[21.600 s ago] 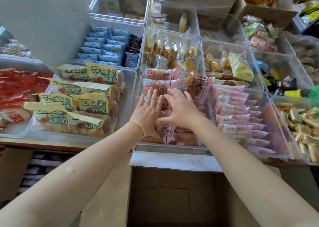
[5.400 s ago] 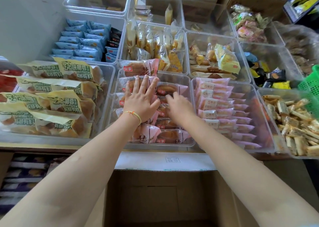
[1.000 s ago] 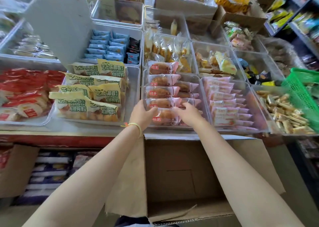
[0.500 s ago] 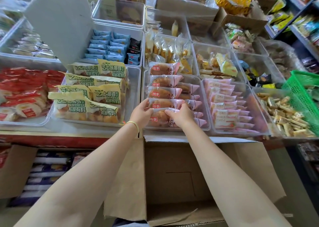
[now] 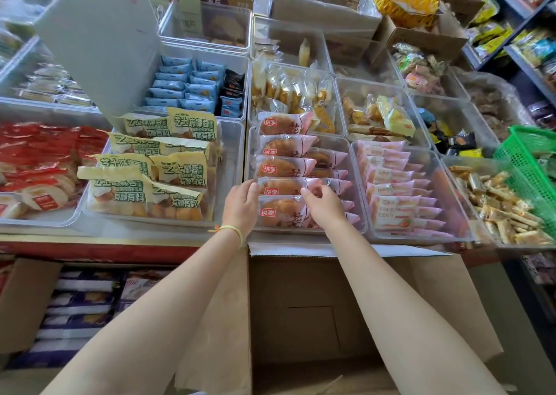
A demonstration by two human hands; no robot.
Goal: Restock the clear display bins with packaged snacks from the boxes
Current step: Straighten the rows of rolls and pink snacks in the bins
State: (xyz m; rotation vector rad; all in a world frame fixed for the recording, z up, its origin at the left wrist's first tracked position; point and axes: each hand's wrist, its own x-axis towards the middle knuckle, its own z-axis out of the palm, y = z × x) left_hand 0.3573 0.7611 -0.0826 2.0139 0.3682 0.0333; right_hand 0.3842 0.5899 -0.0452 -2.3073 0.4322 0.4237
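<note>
Glossy clear film with pink ends is seen on the buns, packed in a smooth transparent plastic bin. Shiny yellow film wraps the cakes toward the counter's left edge; red glossy wrappers are seen beyond. Matt brown cardboard forms the box below the front edge. A green plastic mesh basket sits at the right edge.

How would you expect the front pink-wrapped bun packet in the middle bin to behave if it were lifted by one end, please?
The bun packet would probably sag little, since one round bun fills it. Its glossy film looks slippery, and the flat sealed ends seem likely to crumple. It is probably light and squashable.
</note>
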